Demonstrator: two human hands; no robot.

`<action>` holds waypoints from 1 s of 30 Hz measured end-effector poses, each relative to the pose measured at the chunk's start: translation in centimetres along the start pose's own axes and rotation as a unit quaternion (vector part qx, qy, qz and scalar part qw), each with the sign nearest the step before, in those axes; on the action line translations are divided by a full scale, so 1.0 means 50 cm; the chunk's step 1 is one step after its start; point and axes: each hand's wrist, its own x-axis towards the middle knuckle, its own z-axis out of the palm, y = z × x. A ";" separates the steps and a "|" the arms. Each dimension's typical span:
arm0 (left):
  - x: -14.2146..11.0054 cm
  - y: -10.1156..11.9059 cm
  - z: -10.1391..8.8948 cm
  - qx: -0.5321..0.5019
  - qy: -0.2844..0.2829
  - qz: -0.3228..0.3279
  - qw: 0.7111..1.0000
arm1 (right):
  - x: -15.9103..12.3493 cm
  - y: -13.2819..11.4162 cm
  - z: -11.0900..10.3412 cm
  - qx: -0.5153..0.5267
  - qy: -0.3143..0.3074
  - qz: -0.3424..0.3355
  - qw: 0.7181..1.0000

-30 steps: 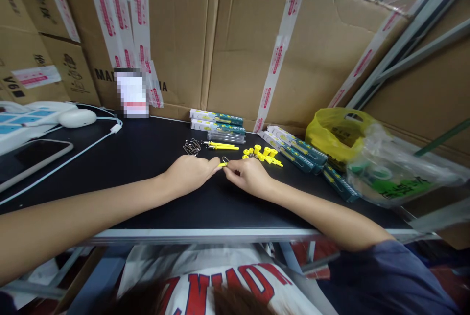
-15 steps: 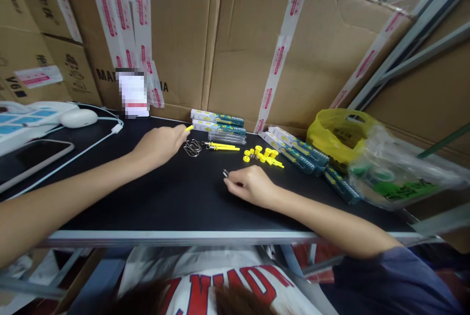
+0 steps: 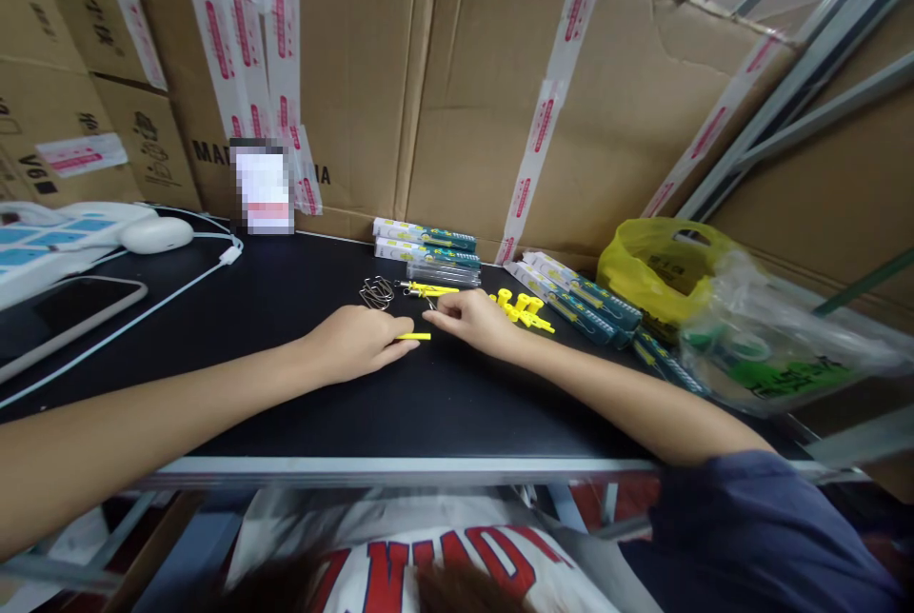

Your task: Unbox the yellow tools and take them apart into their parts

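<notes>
My left hand (image 3: 357,345) is closed in a pinch on a thin yellow plastic stick (image 3: 415,337), whose free end points right. Facing it, my right hand (image 3: 475,320) has thumb and forefinger pressed together on a small metal piece, mostly hidden by the fingers. The two hands are close but apart, low over the black tabletop (image 3: 428,423). Just behind them lie a tangle of metal hooks (image 3: 376,293) and yellow sticks with metal ends (image 3: 432,289). Several small yellow plastic parts (image 3: 525,308) sit beyond my right hand, partly covered by it.
Clear plastic tubes (image 3: 443,274) and printed narrow boxes (image 3: 428,251) line the back. More such boxes (image 3: 578,294) lie at right, beside a yellow bag (image 3: 643,275) and a clear plastic bag (image 3: 771,346). A phone (image 3: 71,323), cable and power strip (image 3: 71,237) occupy the left.
My left hand has come right and nearer to me with the yellow stick, away from the metal hooks. My right hand has shifted slightly left and farther back, so the hands are closer together.
</notes>
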 end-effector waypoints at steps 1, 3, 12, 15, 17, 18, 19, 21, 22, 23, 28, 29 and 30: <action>0.000 0.001 0.001 0.002 -0.001 0.006 1.000 | 0.021 -0.003 0.001 -0.012 -0.005 -0.006 1.000; 0.000 0.002 0.004 0.006 -0.001 0.009 1.000 | 0.064 -0.012 0.007 -0.035 -0.015 -0.015 0.999; 0.001 -0.001 0.006 -0.003 0.005 0.006 1.000 | 0.182 -0.030 0.066 -0.147 -0.037 0.022 0.988; 0.002 0.001 0.004 -0.011 0.000 0.002 1.000 | 0.191 -0.019 0.071 -0.152 -0.035 0.025 0.987; 0.002 0.001 0.003 -0.014 -0.001 -0.004 1.000 | 0.189 -0.013 0.066 -0.138 -0.025 0.024 0.990; 0.002 0.001 0.003 -0.016 0.001 -0.006 1.000 | 0.184 -0.011 0.061 -0.124 -0.018 0.023 0.992; 0.002 0.001 0.002 -0.018 0.003 -0.008 1.000 | 0.176 -0.011 0.054 -0.103 -0.015 0.022 0.994; 0.001 0.000 0.002 -0.024 0.008 -0.011 1.000 | 0.149 -0.015 0.038 -0.041 -0.020 0.013 0.999; 0.001 -0.001 0.002 -0.030 0.011 -0.012 0.999 | 0.130 -0.019 0.029 -0.004 -0.028 0.005 1.000; 0.001 -0.001 0.002 -0.037 0.015 -0.010 0.999 | 0.108 -0.025 0.021 0.033 -0.039 -0.005 0.999; 0.005 0.005 0.002 -0.088 0.027 -0.006 0.996 | -0.008 -0.049 -0.002 0.127 -0.084 -0.021 0.988; 0.005 0.007 0.002 -0.099 0.026 -0.003 0.995 | -0.024 -0.050 -0.001 0.141 -0.090 -0.013 0.986; 0.005 0.007 0.003 -0.110 0.026 0.002 0.994 | -0.036 -0.049 0.002 0.162 -0.094 -0.005 0.982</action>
